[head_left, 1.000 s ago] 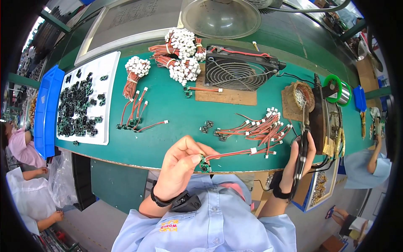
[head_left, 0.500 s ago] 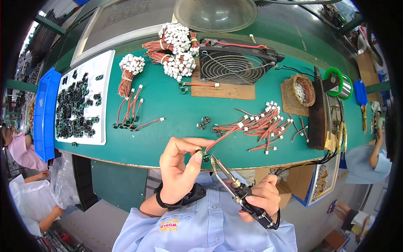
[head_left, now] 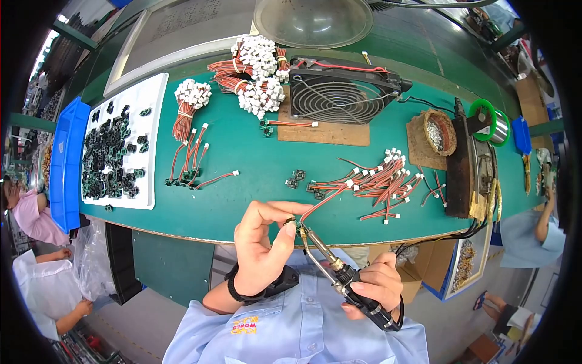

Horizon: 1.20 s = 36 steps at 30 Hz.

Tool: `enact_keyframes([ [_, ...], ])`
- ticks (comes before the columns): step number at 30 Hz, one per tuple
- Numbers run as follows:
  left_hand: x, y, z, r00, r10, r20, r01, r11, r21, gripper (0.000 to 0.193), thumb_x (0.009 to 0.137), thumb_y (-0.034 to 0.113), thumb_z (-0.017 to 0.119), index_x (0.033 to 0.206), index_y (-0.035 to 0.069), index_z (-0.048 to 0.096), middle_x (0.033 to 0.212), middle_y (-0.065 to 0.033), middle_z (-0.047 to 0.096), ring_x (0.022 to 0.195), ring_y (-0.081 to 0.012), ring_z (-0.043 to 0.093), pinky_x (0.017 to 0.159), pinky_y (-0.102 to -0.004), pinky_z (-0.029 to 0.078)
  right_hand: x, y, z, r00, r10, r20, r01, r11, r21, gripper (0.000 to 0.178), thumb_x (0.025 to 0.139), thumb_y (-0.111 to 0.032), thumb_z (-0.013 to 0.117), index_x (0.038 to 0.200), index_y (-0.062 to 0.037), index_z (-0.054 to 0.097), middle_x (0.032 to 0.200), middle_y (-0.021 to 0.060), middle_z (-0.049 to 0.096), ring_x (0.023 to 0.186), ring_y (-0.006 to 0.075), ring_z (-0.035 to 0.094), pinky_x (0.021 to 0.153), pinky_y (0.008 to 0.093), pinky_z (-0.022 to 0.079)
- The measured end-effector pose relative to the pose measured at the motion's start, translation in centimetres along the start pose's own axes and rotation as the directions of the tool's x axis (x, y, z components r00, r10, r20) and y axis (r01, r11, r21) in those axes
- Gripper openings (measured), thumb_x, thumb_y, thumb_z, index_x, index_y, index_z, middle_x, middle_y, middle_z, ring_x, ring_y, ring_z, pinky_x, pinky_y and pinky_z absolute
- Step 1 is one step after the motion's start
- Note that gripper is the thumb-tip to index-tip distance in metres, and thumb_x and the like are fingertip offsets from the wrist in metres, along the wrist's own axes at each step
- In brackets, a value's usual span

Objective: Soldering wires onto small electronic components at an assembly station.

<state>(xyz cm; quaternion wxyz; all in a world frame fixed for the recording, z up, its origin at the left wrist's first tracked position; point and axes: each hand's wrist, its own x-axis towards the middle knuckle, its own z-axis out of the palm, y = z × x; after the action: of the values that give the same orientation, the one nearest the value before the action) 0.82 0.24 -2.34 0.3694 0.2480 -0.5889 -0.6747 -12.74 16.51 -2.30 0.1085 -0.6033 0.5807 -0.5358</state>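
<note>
Between thumb and fingers of my left hand [head_left: 257, 252], a small green circuit board [head_left: 296, 225] is pinched near the table's front edge. A red-and-black wire lead [head_left: 327, 199] runs from the board toward the right, ending in a white connector. My right hand [head_left: 381, 285] grips the black handle of a soldering iron [head_left: 350, 280], which has a thin curved metal tube alongside its shaft. The iron's tip is at the board's right side; whether it touches is too small to tell. Fingers partly hide the board.
A white tray [head_left: 159, 115] of small boards stands left beside a blue bin [head_left: 65, 164]. Wire bundles [head_left: 251, 57] lie behind, near a black fan [head_left: 339, 94]. Loose leads [head_left: 388, 176] spread at right, before a solder-filled bowl [head_left: 441, 133], an iron station [head_left: 459, 176] and a solder wire spool [head_left: 498, 126].
The soldering iron's tip has shifted slightly left, closer in against the board. My left hand keeps its pinch, moved barely to the right in the picture.
</note>
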Motion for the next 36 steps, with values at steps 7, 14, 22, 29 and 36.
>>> enact_keyframes([
  [7,-0.01,-0.16,0.06,1.0,0.0,-0.003,0.0,1.0,-0.011,0.011,0.087,0.005,0.052,0.091,0.001,0.043,0.1,-0.022,0.059,0.089,-0.0196,0.059,0.08,-0.0319,0.046,0.06,0.0,-0.06,1.0,-0.001,0.007,0.001,1.0,0.004,0.043,0.058,-0.019,0.08,0.097,-0.0117,0.062,0.069,-0.0004,0.06,0.057,0.0139,0.055,0.06,0.0268,0.033],
  [14,-0.08,-0.24,0.15,1.0,0.018,-0.009,-0.018,1.0,0.014,0.011,0.087,0.004,0.052,0.091,0.001,0.042,0.1,-0.0223,0.059,0.09,-0.0201,0.059,0.081,-0.0323,0.046,-0.04,0.0,-0.09,1.0,-0.004,0.006,0.003,1.0,0.004,0.044,0.058,-0.019,0.08,0.098,-0.0122,0.063,0.069,-0.0003,0.06,0.057,0.014,0.055,0.06,0.027,0.034],
  [22,-0.02,-0.16,0.46,0.997,0.048,-0.052,-0.046,0.999,0.029,0.011,0.085,0.002,0.053,0.088,0.001,0.043,0.098,-0.0211,0.062,0.086,-0.0185,0.06,0.077,-0.0313,0.047,-0.19,-0.1,-0.32,0.999,-0.003,0.036,0.003,1.0,-0.025,0.045,0.058,-0.021,0.08,0.099,-0.0132,0.063,0.069,-0.0006,0.06,0.057,0.0139,0.056,0.06,0.0269,0.034],
  [29,0.01,-0.09,0.6,0.995,0.067,-0.068,-0.065,0.997,0.037,0.011,0.083,0.0,0.053,0.086,0.0,0.043,0.096,-0.0205,0.063,0.084,-0.0177,0.061,0.074,-0.0303,0.047,-0.27,-0.3,-0.49,1.0,0.003,0.027,-0.002,1.0,-0.02,0.045,0.058,-0.022,0.08,0.098,-0.013,0.063,0.07,-0.0009,0.06,0.057,0.0137,0.057,0.061,0.0263,0.034],
  [36,-0.09,-0.08,0.53,0.992,0.11,-0.06,-0.104,0.99,0.093,0.012,0.082,-0.002,0.054,0.087,0.0,0.043,0.096,-0.0205,0.063,0.082,-0.018,0.061,0.072,-0.0297,0.048,-0.3,-0.25,-0.48,1.0,-0.005,0.021,0.006,1.0,-0.017,0.044,0.058,-0.023,0.08,0.098,-0.0124,0.063,0.068,-0.0009,0.06,0.057,0.0137,0.057,0.061,0.0259,0.034],
])
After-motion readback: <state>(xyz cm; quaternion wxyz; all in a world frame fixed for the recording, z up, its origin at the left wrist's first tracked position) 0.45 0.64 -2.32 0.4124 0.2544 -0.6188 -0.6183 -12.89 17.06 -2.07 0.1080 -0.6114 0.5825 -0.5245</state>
